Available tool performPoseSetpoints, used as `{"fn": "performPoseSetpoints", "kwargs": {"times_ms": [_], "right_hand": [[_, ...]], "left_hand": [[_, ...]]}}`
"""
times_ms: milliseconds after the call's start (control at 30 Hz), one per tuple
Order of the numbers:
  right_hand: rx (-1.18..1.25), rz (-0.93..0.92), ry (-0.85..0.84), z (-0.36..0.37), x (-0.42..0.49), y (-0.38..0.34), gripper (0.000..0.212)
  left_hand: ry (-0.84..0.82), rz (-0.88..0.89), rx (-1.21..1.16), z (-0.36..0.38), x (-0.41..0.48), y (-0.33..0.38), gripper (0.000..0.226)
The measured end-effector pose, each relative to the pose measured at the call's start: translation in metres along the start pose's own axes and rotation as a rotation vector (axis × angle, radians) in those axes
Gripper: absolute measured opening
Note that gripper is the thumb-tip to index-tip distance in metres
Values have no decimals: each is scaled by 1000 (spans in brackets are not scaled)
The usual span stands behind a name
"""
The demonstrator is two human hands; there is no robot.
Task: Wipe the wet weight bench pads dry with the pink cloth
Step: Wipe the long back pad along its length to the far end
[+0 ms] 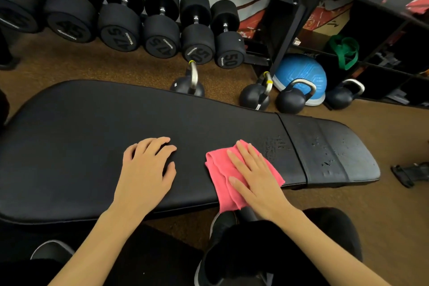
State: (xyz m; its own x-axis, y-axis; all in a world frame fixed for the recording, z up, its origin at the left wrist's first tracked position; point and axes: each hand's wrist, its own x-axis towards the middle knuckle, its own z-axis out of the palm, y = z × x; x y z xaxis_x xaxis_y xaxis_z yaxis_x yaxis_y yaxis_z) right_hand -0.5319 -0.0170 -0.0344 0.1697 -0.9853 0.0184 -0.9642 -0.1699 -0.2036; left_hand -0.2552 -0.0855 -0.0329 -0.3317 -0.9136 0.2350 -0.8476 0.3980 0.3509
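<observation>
A long black bench pad [92,137] runs across the view, and a shorter seat pad [336,153] joins it on the right. Water droplets bead on the seat pad and on the long pad's right end near the seam. The folded pink cloth [219,169] lies on the long pad near its front edge, and part of it hangs over that edge. My right hand [253,179] presses flat on the cloth, fingers spread. My left hand [148,165] rests palm-down on the bare pad to the left of the cloth, holding nothing.
A rack of black dumbbells [120,18] lines the far side. Several kettlebells [292,97] and a blue balance dome [301,74] stand on the brown floor behind the bench. Black shelving [371,37] is at the right. My knees and shoes are just below the bench's front edge.
</observation>
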Motion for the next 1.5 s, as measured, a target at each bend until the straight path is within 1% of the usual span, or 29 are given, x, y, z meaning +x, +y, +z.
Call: {"fn": "performPoseSetpoints", "kwargs": {"times_ms": [133, 333, 500, 633, 700, 833, 967, 1133, 1233, 1333, 1433, 1500], "right_hand": [[1, 64, 9, -4, -3, 20, 62], [-33, 241, 23, -19, 28, 72, 68], [-50, 422, 51, -29, 68, 121, 58], [-60, 556, 70, -28, 106, 114, 58], [-61, 592, 66, -26, 125, 103, 60], [-73, 515, 39, -19, 158, 75, 61], [-67, 403, 46, -7, 158, 40, 61], [-33, 229, 21, -1, 100, 3, 62], [-34, 171, -1, -4, 47, -5, 63], [-42, 217, 6, -7, 7, 13, 65], [-77, 368, 22, -12, -13, 44, 72], [-80, 431, 31, -17, -14, 62, 74]], "left_hand": [[3, 15, -13, 1, -1, 0, 45], [-12, 16, -9, 0, -1, 1, 46], [-11, 12, -13, 0, 1, 1, 46], [-18, 8, -11, 1, 1, 1, 47], [-18, 6, -15, 1, 1, 1, 47], [-22, 4, -22, 0, 1, 1, 49], [-30, 1, -22, 0, 1, 1, 47], [-26, -11, -27, -1, 2, 1, 44], [-24, -11, -23, -1, 2, 1, 43], [-18, -6, -30, 0, 1, 1, 48], [-24, -5, -36, 0, 1, 2, 49], [-25, -2, -32, 0, 1, 2, 49]]}}
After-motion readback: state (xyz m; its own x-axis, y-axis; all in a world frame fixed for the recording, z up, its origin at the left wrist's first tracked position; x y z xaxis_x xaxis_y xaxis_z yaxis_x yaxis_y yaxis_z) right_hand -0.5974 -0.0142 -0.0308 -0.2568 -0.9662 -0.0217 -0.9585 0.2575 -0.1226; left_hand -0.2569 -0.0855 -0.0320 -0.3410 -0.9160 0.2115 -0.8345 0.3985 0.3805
